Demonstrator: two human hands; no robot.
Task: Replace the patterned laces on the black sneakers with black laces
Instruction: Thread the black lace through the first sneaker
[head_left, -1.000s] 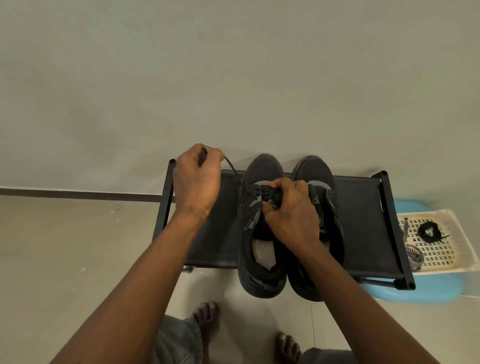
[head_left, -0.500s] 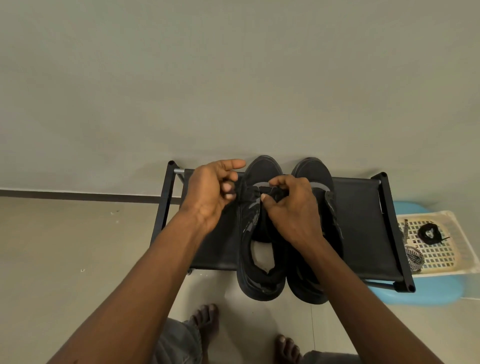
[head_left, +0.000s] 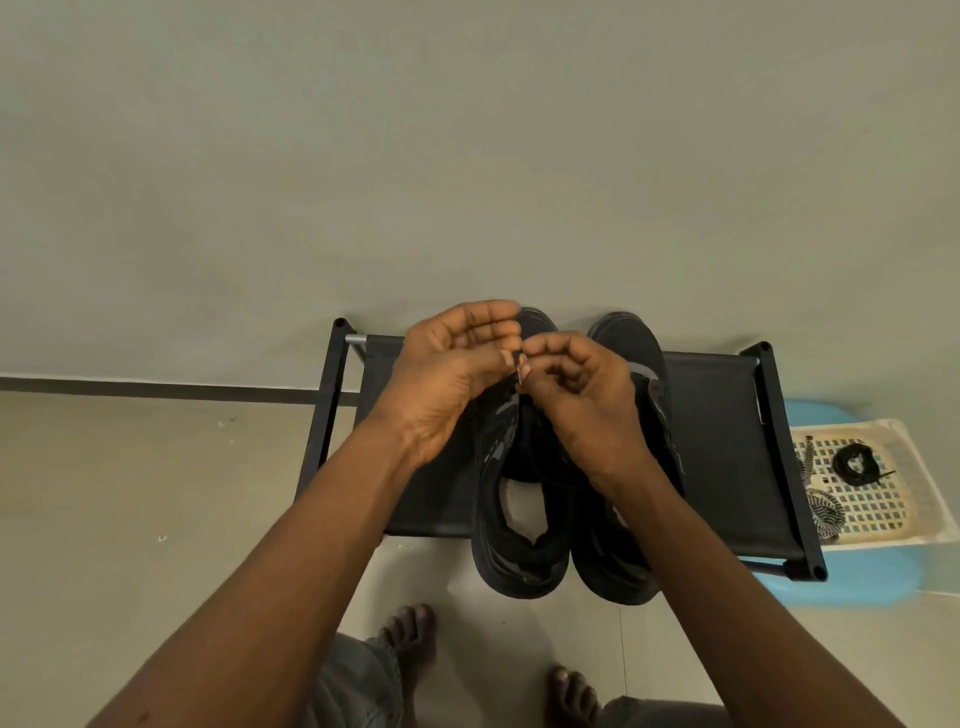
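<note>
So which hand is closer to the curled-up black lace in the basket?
Right. The right hand is over the sneakers, left of the coiled black lace; the left hand is even farther left. Both hands meet at a lace tip.

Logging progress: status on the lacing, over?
Left hand, right hand pinch black lace tip over left sneaker. Patterned laces in basket. Nothing blocking.
</note>
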